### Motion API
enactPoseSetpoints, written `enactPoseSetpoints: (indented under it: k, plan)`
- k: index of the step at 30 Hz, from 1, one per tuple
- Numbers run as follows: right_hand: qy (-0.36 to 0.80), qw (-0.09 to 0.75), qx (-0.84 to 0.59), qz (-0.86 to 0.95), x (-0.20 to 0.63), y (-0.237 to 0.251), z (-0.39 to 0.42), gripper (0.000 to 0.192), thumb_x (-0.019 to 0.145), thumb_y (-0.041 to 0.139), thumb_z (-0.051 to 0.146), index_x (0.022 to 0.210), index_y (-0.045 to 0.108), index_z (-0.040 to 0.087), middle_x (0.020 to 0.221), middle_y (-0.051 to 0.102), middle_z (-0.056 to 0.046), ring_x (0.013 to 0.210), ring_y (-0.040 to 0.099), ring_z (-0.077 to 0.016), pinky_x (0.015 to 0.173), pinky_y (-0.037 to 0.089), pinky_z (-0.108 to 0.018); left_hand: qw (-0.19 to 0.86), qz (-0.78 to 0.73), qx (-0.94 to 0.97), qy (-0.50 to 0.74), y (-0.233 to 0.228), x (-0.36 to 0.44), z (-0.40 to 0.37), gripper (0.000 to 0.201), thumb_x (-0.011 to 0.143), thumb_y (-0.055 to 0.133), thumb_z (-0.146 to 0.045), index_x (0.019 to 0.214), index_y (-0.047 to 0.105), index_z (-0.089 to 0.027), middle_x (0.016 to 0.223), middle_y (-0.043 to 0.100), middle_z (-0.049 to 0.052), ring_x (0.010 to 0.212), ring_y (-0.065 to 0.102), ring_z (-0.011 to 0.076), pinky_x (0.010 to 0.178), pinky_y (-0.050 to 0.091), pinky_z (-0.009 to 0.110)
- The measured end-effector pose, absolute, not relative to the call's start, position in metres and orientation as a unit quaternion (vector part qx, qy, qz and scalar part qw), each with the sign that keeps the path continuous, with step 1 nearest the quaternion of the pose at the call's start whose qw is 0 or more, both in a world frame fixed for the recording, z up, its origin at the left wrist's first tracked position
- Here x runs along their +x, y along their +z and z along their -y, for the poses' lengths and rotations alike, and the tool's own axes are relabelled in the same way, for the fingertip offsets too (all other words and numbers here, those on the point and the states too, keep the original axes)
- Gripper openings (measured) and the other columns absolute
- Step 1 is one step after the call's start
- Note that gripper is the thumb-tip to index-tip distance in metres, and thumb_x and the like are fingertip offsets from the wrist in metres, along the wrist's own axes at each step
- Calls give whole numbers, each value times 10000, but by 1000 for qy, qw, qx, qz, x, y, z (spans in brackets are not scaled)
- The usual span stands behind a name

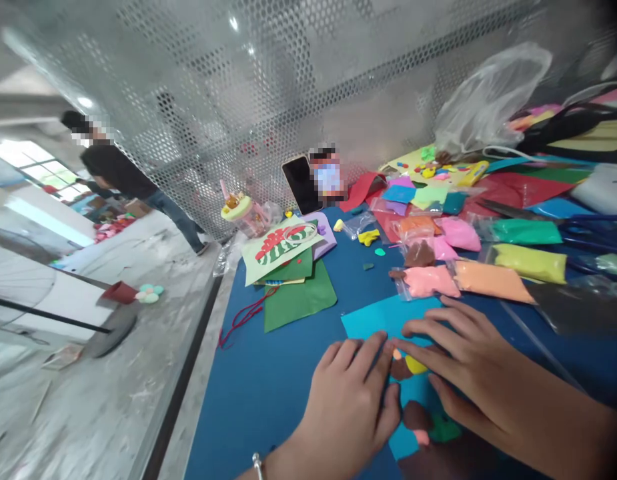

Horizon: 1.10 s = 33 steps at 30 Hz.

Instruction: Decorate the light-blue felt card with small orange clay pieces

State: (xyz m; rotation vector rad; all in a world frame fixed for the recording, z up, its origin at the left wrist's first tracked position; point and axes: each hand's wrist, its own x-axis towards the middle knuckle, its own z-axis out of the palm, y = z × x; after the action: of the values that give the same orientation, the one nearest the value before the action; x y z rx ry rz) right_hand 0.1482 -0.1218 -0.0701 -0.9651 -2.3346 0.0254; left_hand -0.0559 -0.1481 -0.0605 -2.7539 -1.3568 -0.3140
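Head view | left hand [351, 393], right hand [458, 360] cover clay pieces [415, 365] | blurred

No writing can be read (all blurred).

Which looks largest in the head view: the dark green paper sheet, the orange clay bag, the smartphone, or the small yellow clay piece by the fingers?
1. Dark green paper sheet, clearly the largest.
2. Orange clay bag and smartphone: they look alike in size; the phone stands farther from the camera, so their order is unsure.
3. Yellow clay piece, smallest, although nearest.
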Motion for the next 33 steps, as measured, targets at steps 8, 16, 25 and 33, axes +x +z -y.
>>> enactPoseSetpoints:
  k: [8,16,25,33]
  plan:
    - [-36,361,-366,857,142,-91,122,364,781,436,162,1024,680,281,935,711,21,900,589,-204,916,353,-428,57,430,-888,-153,-72,-60,148,430,904,447,-409,1267,537,-196,1324,577,-27,959,588,183,796,518,329]
    - [-60,349,-359,864,142,-89,121,373,777,440,166,1040,673,292,940,710,34,893,599,-203,904,348,-426,42,447,-877,-170,-74,-59,147,430,893,465,-446,1248,553,-218,1283,608,-26,942,589,203,797,515,341]
    - [-63,310,-355,880,145,-70,119,356,867,390,195,1029,689,303,950,729,40,863,617,-207,816,379,-404,-37,465,-877,-115,-63,-59,144,438,890,501,-420,1262,554,-194,1311,588,30,989,586,242,824,534,400]
    - [-8,264,-363,893,152,-70,117,308,887,465,239,1132,649,265,1062,698,-6,991,596,-234,891,390,-442,-152,512,-835,-135,-59,-57,141,400,889,528,-254,1288,509,-264,1336,541,36,1151,497,251,950,485,495]
